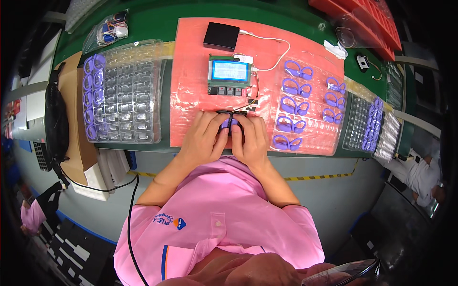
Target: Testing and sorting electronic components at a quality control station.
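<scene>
Near the front edge of the table, a small black holder [233, 113] has purple pieces [229, 124] in it, largely covered by my fingers. My left hand [204, 136] grips its left side, and my right hand [251, 139] grips the right, with both thumbs close together at the near side. A thin cable leads from the holder to a green circuit board with a lit blue-and-white display [230, 70] and a row of buttons. Right of my hands lies a clear tray [312, 136] with pairs of purple ear-hook earphones [294, 105].
The pink mat [191, 57] carries a black box [221, 35] joined to the display by a white cable [272, 38]. At left, a clear tray [125, 95] has purple ear hooks along one side. Farther right stand more trays [358, 121]; red bins [367, 19] are at the back.
</scene>
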Action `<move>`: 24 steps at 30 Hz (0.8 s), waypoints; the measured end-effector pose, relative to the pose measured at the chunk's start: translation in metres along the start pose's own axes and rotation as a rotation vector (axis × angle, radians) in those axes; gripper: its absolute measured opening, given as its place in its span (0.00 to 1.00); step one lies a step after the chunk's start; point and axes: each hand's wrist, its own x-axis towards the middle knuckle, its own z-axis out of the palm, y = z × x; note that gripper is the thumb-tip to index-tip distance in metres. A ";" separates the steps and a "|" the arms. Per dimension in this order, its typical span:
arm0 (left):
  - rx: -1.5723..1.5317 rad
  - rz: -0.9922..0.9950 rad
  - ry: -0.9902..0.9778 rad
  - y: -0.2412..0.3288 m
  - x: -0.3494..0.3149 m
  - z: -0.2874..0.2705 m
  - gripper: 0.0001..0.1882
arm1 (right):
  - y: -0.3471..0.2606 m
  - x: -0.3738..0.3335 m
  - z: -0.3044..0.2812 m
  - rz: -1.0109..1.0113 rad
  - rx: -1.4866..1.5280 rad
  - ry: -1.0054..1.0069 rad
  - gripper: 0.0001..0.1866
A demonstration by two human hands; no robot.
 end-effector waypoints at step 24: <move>0.083 0.020 -0.050 0.002 0.003 -0.003 0.20 | -0.001 0.000 0.001 0.033 -0.037 -0.055 0.13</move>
